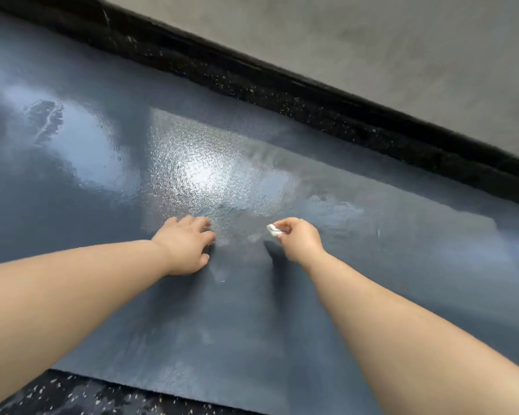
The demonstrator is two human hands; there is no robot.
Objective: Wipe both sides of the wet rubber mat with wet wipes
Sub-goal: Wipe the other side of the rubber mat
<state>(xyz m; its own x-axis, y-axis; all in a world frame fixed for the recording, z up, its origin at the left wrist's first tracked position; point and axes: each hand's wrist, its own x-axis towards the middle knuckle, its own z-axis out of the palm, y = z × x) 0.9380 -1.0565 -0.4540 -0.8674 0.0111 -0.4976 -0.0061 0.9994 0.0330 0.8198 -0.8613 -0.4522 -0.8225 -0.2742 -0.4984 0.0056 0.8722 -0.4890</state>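
While the left hand (189,245) presses flat on the wet mat (252,310) spread on the floor, the right hand (297,239) pinches a small balled wipe (274,229) just above it. Risks: palm skids on wet film; tiny wipe smears, misses far glossy patch.

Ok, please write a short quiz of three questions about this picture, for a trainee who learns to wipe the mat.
1. True or false: the left hand holds the small crumpled white wet wipe.
2. Which of the hands rests on the wet blue-grey rubber mat? A) left B) right C) neither
3. Fill in: the plain wall beyond the mat is ____.

Key
1. False: the right hand pinches it.
2. A
3. grey
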